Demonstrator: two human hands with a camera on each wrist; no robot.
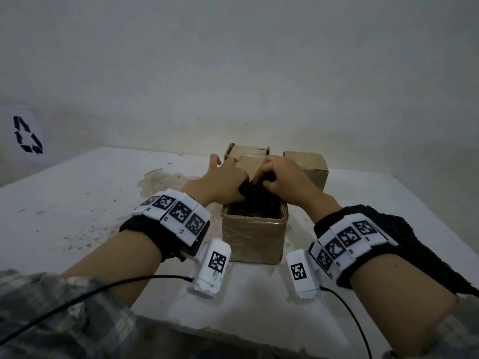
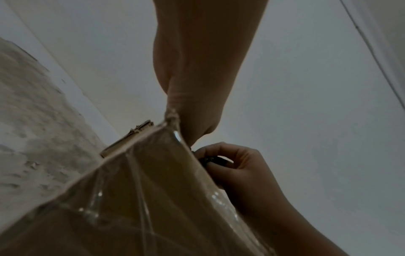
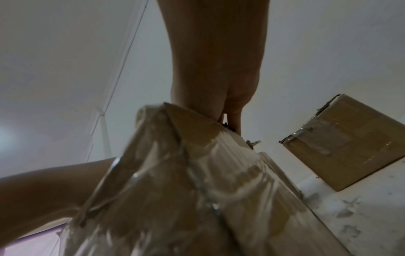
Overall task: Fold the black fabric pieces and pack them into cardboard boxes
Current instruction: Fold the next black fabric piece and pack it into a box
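Note:
An open cardboard box (image 1: 254, 237) wrapped in clear tape stands at the middle of the white table (image 1: 77, 203). A bunched black fabric piece (image 1: 255, 194) sits at the box's mouth, partly inside. My left hand (image 1: 225, 177) holds the fabric's left end at its thumb side, with the outer fingers stretched forward. My right hand (image 1: 280, 174) pinches the fabric's right end with curled fingers, as the left wrist view shows (image 2: 221, 160). From both wrist views the box's taped wall (image 2: 142, 190) (image 3: 197, 190) hides most of the fabric.
Two more cardboard boxes stand behind: one with open flaps (image 1: 248, 154), and one taped closed (image 1: 308, 164) (image 3: 346, 143) at the right. Another black fuzzy fabric (image 1: 414, 242) lies by my right forearm. A white sack with a recycling mark (image 1: 26, 134) is at the far left.

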